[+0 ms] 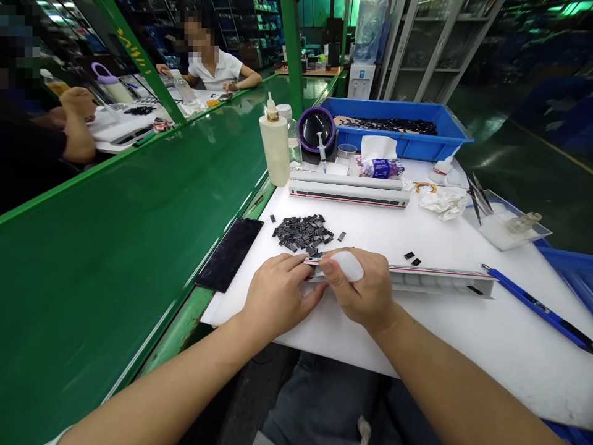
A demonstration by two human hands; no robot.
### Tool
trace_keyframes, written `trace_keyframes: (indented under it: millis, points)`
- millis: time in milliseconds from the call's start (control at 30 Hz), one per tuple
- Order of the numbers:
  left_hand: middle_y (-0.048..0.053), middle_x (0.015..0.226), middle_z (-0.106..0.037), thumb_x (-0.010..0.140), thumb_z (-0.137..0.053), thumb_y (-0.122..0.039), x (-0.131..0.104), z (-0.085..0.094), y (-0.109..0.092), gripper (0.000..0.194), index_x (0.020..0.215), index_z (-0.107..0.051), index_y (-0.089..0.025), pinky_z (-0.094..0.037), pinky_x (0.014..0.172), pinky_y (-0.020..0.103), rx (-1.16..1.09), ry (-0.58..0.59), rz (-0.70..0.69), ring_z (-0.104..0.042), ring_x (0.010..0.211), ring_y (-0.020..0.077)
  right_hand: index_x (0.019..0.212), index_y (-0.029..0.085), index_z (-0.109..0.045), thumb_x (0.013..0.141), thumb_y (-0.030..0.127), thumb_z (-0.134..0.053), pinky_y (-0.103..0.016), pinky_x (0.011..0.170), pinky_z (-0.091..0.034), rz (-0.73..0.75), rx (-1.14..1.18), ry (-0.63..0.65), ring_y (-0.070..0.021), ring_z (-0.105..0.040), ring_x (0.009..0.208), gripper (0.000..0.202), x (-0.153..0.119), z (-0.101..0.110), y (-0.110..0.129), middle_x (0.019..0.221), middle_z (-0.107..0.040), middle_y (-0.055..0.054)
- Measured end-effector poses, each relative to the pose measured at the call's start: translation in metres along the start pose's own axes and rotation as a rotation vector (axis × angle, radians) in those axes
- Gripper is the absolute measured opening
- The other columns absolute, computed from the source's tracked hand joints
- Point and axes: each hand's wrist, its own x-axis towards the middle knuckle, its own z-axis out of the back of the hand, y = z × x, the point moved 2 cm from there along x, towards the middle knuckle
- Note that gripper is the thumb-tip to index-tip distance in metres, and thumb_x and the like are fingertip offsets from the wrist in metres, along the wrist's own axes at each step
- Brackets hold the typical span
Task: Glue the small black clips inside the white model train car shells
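A long white channel-shaped strip (440, 281) with a red line along its edge lies across the near part of the white tabletop. My left hand (278, 293) closes its fingers on the strip's left end. Wrapped in my right hand (365, 287) is a small white bottle (348, 266), its rounded end showing and its tip hidden, held low over the strip near my left fingertips. Just beyond my hands is a pile of small black rectangular pieces (303, 232). Two loose black pieces (412, 259) lie behind the strip, and one dark piece (475, 290) sits at its right end.
More white strips (349, 190) lie farther back. Behind them stand a large squeeze bottle (275, 145), a tissue pack (380, 165) and a blue bin (403, 133) of black pieces. A phone (230, 253) lies left, a blue pen-like tool (537, 306) right. Co-workers sit across the green belt (139, 247).
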Motion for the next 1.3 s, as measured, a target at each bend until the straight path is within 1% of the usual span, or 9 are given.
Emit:
trace_keyframes:
  millis: [200, 333, 500, 833, 1033, 1300]
  points:
    - [0.007, 0.098, -0.073, 0.087, -0.06, -0.036, 0.0009, 0.0015, -0.001, 0.019, 0.09, -0.069, -0.019, -0.055, 0.082, 0.044, -0.005, 0.004, 0.008, -0.065, 0.09, 0.0263, 0.08, 0.017, -0.066, 0.094, 0.027, -0.054, -0.029, 0.061, -0.052, -0.007, 0.028, -0.004, -0.0168, -0.066, 0.065, 0.021, -0.0002, -0.0006, -0.0008, 0.073, -0.07, -0.006]
    - [0.008, 0.101, -0.073, 0.087, -0.06, -0.037, 0.0019, 0.0009, -0.0006, 0.02, 0.088, -0.069, -0.019, -0.056, 0.081, 0.044, -0.001, -0.008, -0.005, -0.065, 0.091, 0.0265, 0.079, 0.017, -0.065, 0.095, 0.028, -0.053, -0.029, 0.061, -0.052, -0.011, 0.02, 0.007, -0.0168, -0.066, 0.065, 0.023, -0.0012, -0.0014, -0.0011, 0.074, -0.071, -0.007]
    - [0.008, 0.102, -0.073, 0.087, -0.06, -0.036, 0.0015, 0.0, 0.0016, 0.02, 0.089, -0.07, -0.019, -0.057, 0.081, 0.045, -0.003, -0.01, -0.011, -0.065, 0.092, 0.0271, 0.082, 0.017, -0.066, 0.094, 0.027, -0.054, -0.029, 0.06, -0.052, -0.006, 0.029, -0.007, -0.0168, -0.066, 0.064, 0.019, -0.0012, -0.0007, -0.0007, 0.074, -0.071, -0.006]
    - [0.008, 0.1, -0.073, 0.086, -0.061, -0.035, 0.0004, 0.0013, 0.0013, 0.018, 0.092, -0.07, -0.02, -0.057, 0.081, 0.044, -0.009, -0.038, -0.014, -0.066, 0.091, 0.0266, 0.081, 0.017, -0.065, 0.095, 0.027, -0.054, -0.029, 0.058, -0.051, -0.015, 0.035, -0.006, -0.0162, -0.064, 0.061, 0.021, -0.0006, 0.0006, -0.0012, 0.071, -0.07, -0.005]
    - [0.007, 0.107, -0.073, 0.086, -0.062, -0.035, -0.0007, 0.0003, 0.003, 0.021, 0.097, -0.071, -0.02, -0.058, 0.082, 0.046, -0.021, -0.025, 0.003, -0.066, 0.093, 0.0277, 0.08, 0.018, -0.065, 0.095, 0.026, -0.054, -0.029, 0.058, -0.05, -0.013, 0.046, -0.007, -0.0159, -0.063, 0.061, 0.02, -0.0001, 0.0012, -0.0017, 0.07, -0.069, -0.005]
    - [0.007, 0.106, -0.073, 0.086, -0.062, -0.034, -0.0017, 0.0004, 0.0029, 0.02, 0.098, -0.071, -0.022, -0.058, 0.081, 0.046, -0.032, -0.046, -0.001, -0.066, 0.093, 0.0276, 0.081, 0.018, -0.064, 0.094, 0.025, -0.055, -0.029, 0.057, -0.048, -0.024, 0.056, -0.008, -0.0159, -0.062, 0.06, 0.018, 0.0001, 0.0016, -0.0014, 0.069, -0.068, -0.004]
